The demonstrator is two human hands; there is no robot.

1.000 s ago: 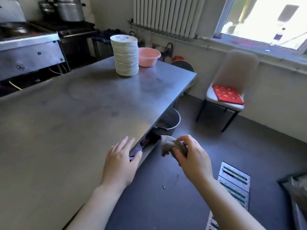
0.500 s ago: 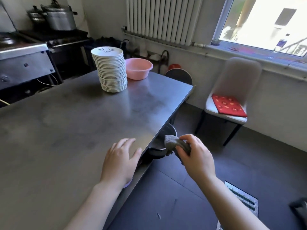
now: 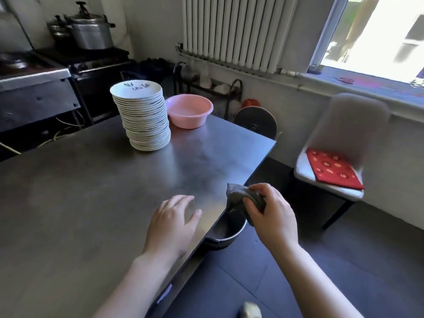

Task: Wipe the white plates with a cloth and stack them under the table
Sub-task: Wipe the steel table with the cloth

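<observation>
A tall stack of white plates [image 3: 144, 118] stands on the far part of the steel table [image 3: 91, 191]; the top plate bears dark markings. My left hand [image 3: 172, 223] lies flat on the tabletop near its right edge, fingers spread and holding nothing. My right hand [image 3: 273, 216] grips a crumpled grey cloth [image 3: 241, 197] just past the table's edge, well short of the plate stack.
A pink basin [image 3: 189, 111] sits right of the stack. A metal pot [image 3: 226, 230] pokes out from under the table edge below the cloth. A chair with a red cushion [image 3: 332, 173] stands at right; a stove with pots [image 3: 89, 35] at back left.
The view has risen and come closer to the plate stack. My left hand has slid forward onto the tabletop, and my right hand has lifted the cloth to table height.
</observation>
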